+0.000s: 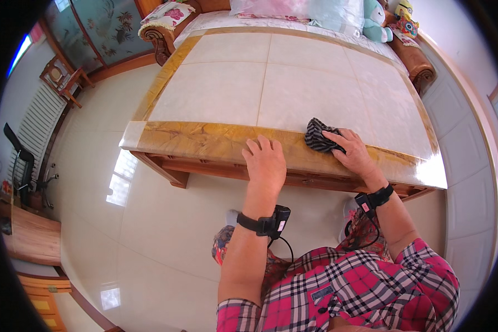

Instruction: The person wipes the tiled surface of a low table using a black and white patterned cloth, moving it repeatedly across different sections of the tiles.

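Note:
A large low table (pixel 216 89) stands before me, its top made of pale panels inside a glossy gold-brown marbled border. My right hand (pixel 352 153) grips a bunched black-and-grey striped cloth (pixel 321 137), which lies over the front border, right of the middle. To its left, my left hand (pixel 266 162) holds nothing; its fingers are slightly bent and apart, over the front border. Whether those fingertips press on the surface is hard to tell. Both wrists carry black straps with small devices and cables.
Behind the table is a sofa (pixel 413 66) with carved arms, plastic-wrapped bundles (pixel 292 14) and a teal plush toy (pixel 375 23). White panelling (pixel 467 166) runs along the right. A wooden chair (pixel 64 81), a radiator (pixel 39 118) and a wooden cabinet (pixel 35 236) stand left.

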